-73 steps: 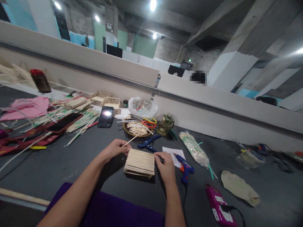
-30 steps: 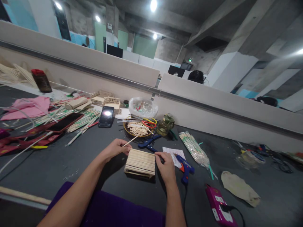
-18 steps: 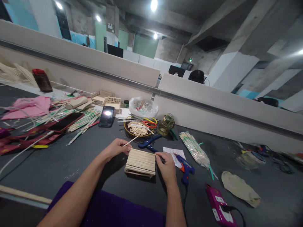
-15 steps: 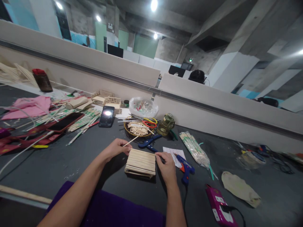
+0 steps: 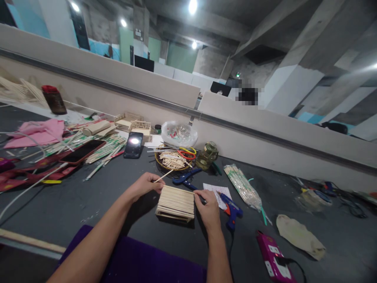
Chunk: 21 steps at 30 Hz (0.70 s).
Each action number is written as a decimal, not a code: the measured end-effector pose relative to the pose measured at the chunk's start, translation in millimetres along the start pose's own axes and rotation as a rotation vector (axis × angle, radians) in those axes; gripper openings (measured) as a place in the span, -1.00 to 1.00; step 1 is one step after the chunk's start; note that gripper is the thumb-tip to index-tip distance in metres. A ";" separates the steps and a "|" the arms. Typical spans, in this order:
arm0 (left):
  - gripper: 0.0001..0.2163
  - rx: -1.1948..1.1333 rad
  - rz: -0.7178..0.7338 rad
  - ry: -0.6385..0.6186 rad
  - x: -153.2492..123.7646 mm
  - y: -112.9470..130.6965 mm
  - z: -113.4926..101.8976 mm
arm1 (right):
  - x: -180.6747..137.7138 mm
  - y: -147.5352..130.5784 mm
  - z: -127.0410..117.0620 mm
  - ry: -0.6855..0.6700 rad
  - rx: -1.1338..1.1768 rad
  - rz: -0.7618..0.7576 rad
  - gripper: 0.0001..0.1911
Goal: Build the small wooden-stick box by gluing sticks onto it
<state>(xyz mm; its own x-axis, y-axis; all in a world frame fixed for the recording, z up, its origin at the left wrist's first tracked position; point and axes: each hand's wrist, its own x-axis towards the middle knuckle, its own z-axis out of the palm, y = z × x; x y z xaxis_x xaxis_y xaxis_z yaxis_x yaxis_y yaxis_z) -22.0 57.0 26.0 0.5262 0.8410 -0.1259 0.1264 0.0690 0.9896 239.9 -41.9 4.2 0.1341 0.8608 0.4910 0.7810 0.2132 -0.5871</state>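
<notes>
A small boxlike piece built of pale wooden sticks (image 5: 176,201) rests on the dark table in front of me, its top a row of sticks side by side. At its far left corner is my left hand (image 5: 146,184), closed on a single thin wooden stick (image 5: 163,175) that points up and to the right. My right hand (image 5: 207,204) pinches the far right corner of the stick piece between thumb and fingers. Something dark shows by the right palm; its kind is unclear. Just right of that hand lies a blue glue gun (image 5: 233,212) on a paper (image 5: 209,189).
Beyond the hands are a blue cutter (image 5: 184,179), a basket of short sticks (image 5: 172,160) and a glass jar (image 5: 207,155). Bagged sticks (image 5: 243,184) and a magenta power strip (image 5: 272,255) lie right. Phones (image 5: 133,145) and loose sticks (image 5: 107,148) lie left.
Both hands and the stick piece hold nearly the same pose. The whole view has shifted very slightly.
</notes>
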 end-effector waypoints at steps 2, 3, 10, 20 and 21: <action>-0.76 0.002 -0.004 -0.006 -0.3 0.4 0.0 | -0.1 0.4 0.1 0.004 -0.009 -0.009 -0.79; -0.76 0.005 -0.004 -0.004 -0.4 0.4 0.0 | -0.2 0.4 0.1 0.003 -0.009 -0.012 -0.79; -0.75 -0.007 -0.002 -0.013 0.2 1.1 0.4 | -0.3 0.0 0.0 0.002 -0.002 -0.015 -0.77; -0.76 0.012 0.008 0.015 -3.9 3.4 3.3 | -0.4 6.4 2.2 0.023 0.041 -0.048 -0.77; -0.76 0.011 0.009 0.020 -4.2 3.4 3.6 | -0.6 7.0 2.5 0.026 0.047 -0.048 -0.77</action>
<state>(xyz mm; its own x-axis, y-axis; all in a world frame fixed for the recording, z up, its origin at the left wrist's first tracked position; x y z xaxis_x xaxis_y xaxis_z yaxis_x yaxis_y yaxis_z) -20.8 51.7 29.6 0.5103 0.8521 -0.1158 0.1310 0.0560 0.9898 243.8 -39.7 -1.8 0.1133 0.8366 0.5360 0.7575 0.2763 -0.5915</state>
